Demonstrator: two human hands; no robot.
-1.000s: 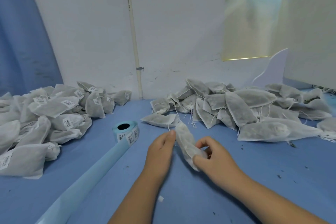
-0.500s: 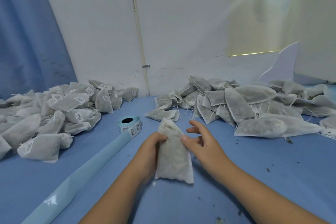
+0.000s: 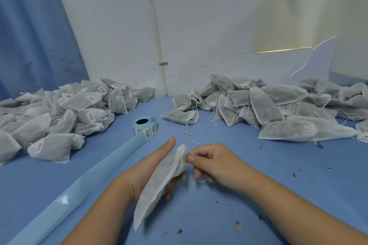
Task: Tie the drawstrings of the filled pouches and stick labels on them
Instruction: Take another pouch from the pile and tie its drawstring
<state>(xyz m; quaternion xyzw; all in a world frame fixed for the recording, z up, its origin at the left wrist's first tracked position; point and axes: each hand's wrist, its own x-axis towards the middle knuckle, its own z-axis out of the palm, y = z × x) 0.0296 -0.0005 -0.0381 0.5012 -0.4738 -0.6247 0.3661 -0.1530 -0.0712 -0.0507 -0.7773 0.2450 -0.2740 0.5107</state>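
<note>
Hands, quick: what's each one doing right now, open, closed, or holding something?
Left hand: holding the pouch, fingers curled under it.
Right hand: closed, pinching the drawstring at the pouch's neck.

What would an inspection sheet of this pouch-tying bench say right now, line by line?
Surface: blue tabletop, speckled with bits.
Job's things: pouch in hand, no label on the side shown; label roll lying core up, its backing strip trailing toward the camera; labelled pouches piled left; unlabelled pouches piled right, strings loose.
Clutter: dark crumbs scattered on the near side.
Grips: left hand holds the pouch; right hand pinches its drawstring at the mouth.
Cables: nothing seen.
Surroundings: white wall with a pipe; blue curtain at left.
</note>
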